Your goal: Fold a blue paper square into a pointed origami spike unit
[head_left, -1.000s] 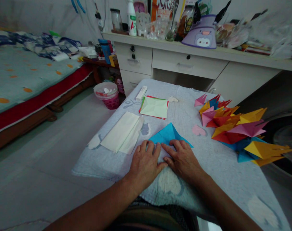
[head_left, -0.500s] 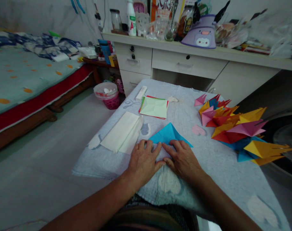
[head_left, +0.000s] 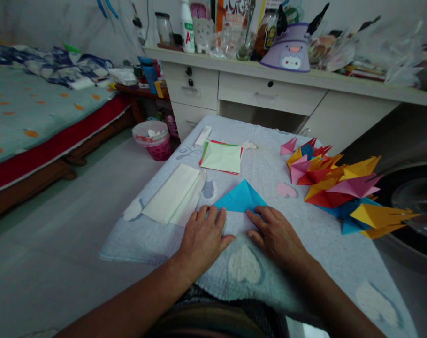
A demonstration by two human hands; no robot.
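Note:
A blue sheet of origami paper [head_left: 242, 197], folded into a triangle, lies flat on the cloth with its peak pointing away from me. Fingertips of my left hand [head_left: 204, 234] press on the left end of its near edge. My right hand [head_left: 275, 230] rests on the right end of that same edge, fingers stretched out and covering the corner. Both hands lie palm down with fingers extended, and neither grasps anything. Just left of my left hand is a folded whitish sheet [head_left: 174, 193]. Beyond the triangle sits a stack of square papers [head_left: 221, 157], pale green on top.
Several folded paper cranes [head_left: 335, 180] in yellow, red, pink and blue line the right side of the cloth-covered table [head_left: 255, 164]. A small white box [head_left: 203, 136] lies near the paper stack. A desk [head_left: 270, 91] stands behind, and a pink bin [head_left: 157, 145] on the floor to the left.
My hands have slid apart along the triangle's near edge, from its middle out toward the two ends. The view has shifted slightly.

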